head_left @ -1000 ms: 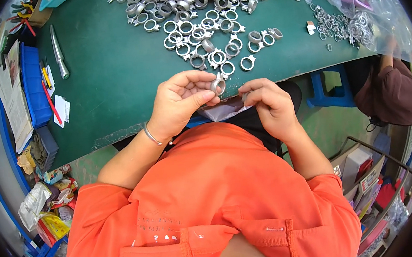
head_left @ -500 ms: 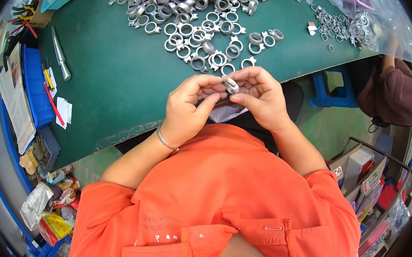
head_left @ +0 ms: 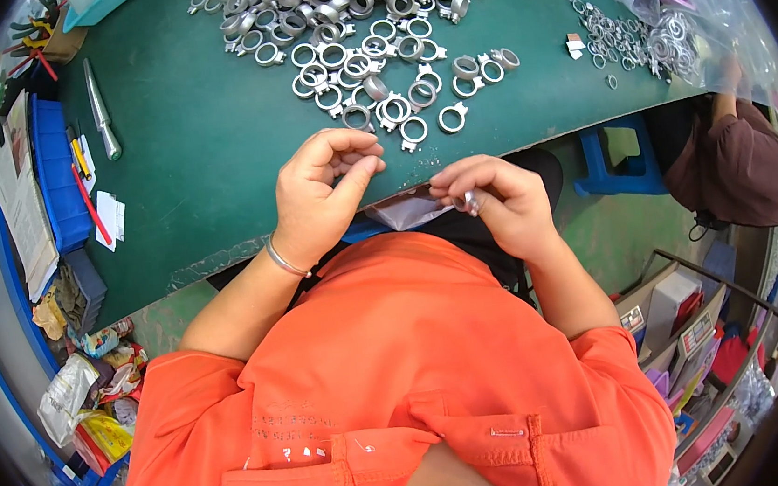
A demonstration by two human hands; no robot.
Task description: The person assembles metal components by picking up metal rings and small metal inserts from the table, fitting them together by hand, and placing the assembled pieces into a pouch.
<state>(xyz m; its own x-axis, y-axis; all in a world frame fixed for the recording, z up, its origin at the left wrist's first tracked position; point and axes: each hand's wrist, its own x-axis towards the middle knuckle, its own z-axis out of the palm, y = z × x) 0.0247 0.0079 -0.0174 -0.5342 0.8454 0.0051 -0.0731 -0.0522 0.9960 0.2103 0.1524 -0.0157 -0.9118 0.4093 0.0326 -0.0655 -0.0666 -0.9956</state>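
Observation:
My left hand is above the front edge of the green table, a metal bangle on its wrist. Its thumb and fingertips come together, and whatever may lie between them is hidden. Lower and to the right, my right hand is closed on a small grey metal ring, partly covered by the fingers. Beyond both hands, a large heap of similar metal rings with small side tabs spreads over the table. The nearest loose ring lies just past my left fingertips.
A blue tray, a red pen and a metal-handled tool lie on the left. Far right are smaller rings and clear plastic bags. A blue stool and a seated person are at the right.
My hands have moved apart. The ring that was between both hands is now in my right hand, lower and to the right; my left hand has drawn away leftward.

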